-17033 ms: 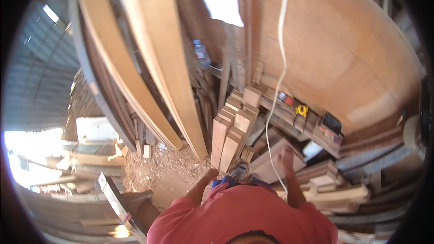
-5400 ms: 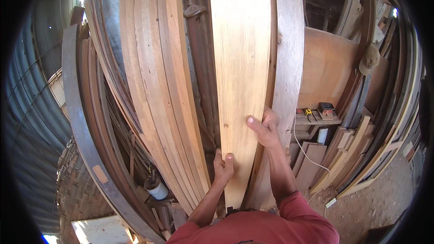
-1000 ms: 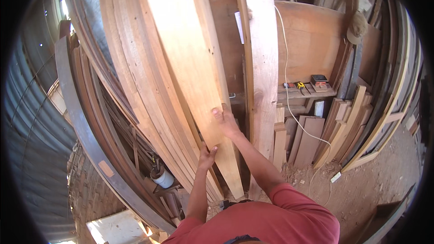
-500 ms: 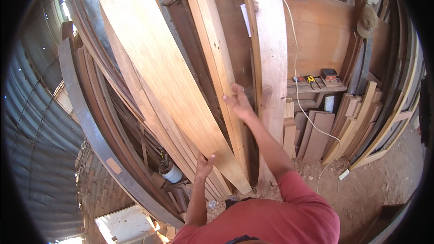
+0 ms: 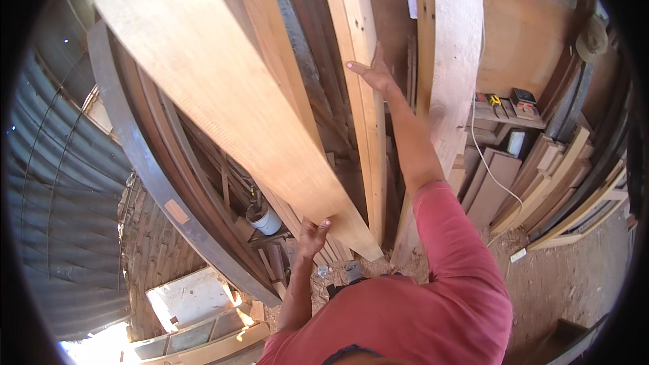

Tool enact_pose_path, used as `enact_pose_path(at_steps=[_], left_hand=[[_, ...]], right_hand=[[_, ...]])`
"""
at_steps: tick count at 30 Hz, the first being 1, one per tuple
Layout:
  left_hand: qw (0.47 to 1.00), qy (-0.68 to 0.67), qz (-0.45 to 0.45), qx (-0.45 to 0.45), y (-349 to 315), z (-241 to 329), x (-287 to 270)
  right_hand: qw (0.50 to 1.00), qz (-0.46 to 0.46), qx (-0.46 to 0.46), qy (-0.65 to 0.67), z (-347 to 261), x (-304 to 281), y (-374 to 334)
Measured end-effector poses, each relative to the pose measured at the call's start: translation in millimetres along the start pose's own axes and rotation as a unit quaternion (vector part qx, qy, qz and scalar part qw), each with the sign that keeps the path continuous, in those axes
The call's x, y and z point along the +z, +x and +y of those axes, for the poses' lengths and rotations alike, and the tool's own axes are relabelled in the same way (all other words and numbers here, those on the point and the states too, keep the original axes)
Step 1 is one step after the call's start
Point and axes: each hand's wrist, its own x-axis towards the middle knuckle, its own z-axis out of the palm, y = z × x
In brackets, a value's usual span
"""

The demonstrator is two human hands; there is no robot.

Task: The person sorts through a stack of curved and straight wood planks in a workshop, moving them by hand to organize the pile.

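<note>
A wide pale plank (image 5: 223, 88) slants from the upper left down to the floor in front of me. My left hand (image 5: 312, 239) grips its lower left edge, the thumb on the near side and most of the fingers out of sight. To the right, a narrower pale timber (image 5: 362, 94) with a few dark knots stands nearly upright. My right hand (image 5: 376, 74) is round it higher up, thumb across its front and fingers at its right edge. Behind the wide plank leans another light board (image 5: 274, 47).
A whitish board (image 5: 454, 47) stands right of the narrow timber. Farther right are a small shelf (image 5: 507, 116) with tools, a pale cable (image 5: 488, 165) and stacked offcuts (image 5: 534, 176). On the left are a long curved dark board (image 5: 145, 142) and a white bucket (image 5: 266, 222). Shavings litter the floor.
The wide plank has swung left, opening a broader gap beside the narrow timber. My right hand has gone higher on that timber. My left hand stays at the plank's lower edge.
</note>
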Motion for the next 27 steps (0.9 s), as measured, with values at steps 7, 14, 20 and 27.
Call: enact_pose_path(at_steps=[7,14,20,27], left_hand=[[0.996,-0.053,-0.039,-0.068,-11.9,13.3,-21.4],[0.886,-0.373,-0.062,-0.268,-7.3,-10.5,-77.2],[0.912,-0.053,-0.311,-0.262,86.8,53.4,-10.7],[0.977,0.08,-0.198,0.003,168.1,-14.8,60.9]], right_hand=[[0.996,0.013,-0.008,-0.091,-26.7,-9.9,-50.5],[0.987,0.001,-0.045,-0.153,-83.8,-21.2,-144.8],[0.982,0.036,-0.108,-0.151,-94.2,-37.5,-202.1],[0.982,0.028,-0.154,-0.102,-109.4,-44.9,-255.1]])
